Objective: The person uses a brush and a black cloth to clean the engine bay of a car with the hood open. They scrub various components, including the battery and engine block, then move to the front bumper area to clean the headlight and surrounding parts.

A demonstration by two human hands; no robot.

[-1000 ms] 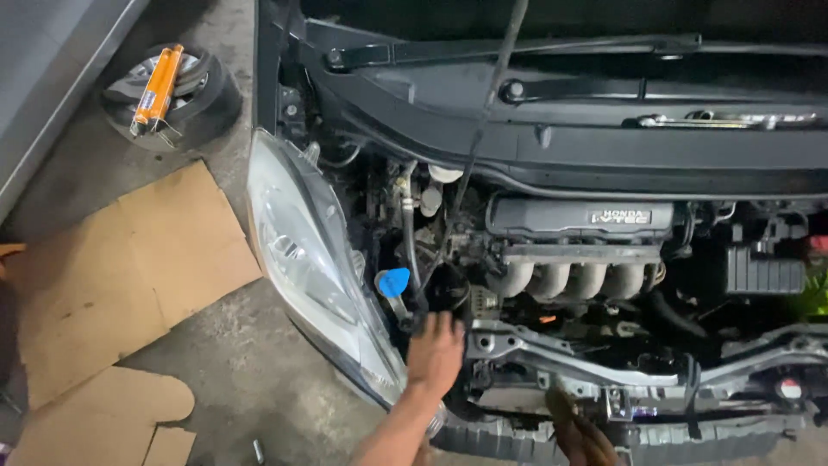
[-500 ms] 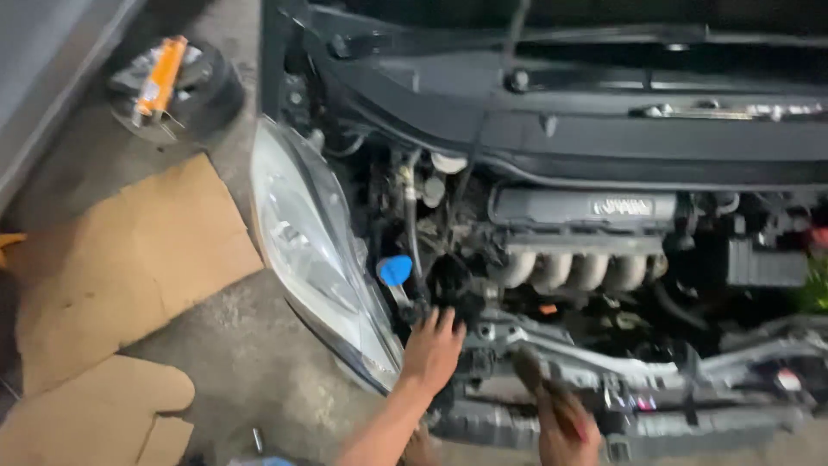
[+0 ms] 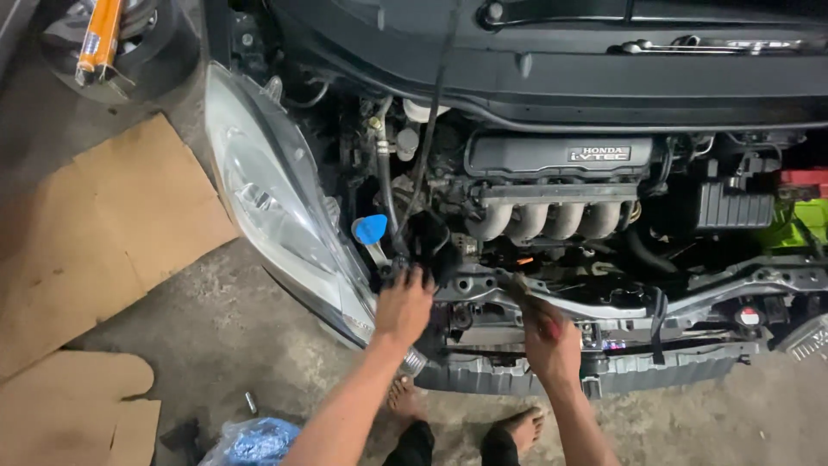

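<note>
Just beyond left grip [image 3: 404,304]: black part [image 3: 429,246]

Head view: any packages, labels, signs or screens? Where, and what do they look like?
Badge plate: on the grey engine cover, small silver rectangle.
Orange tube: top left, lying on a wheel, long cylinder.
Blue plastic bag: on the floor, bottom left, crumpled.
Cardboard sheets: flat on the floor, left, brown.
No signs or screens.
</note>
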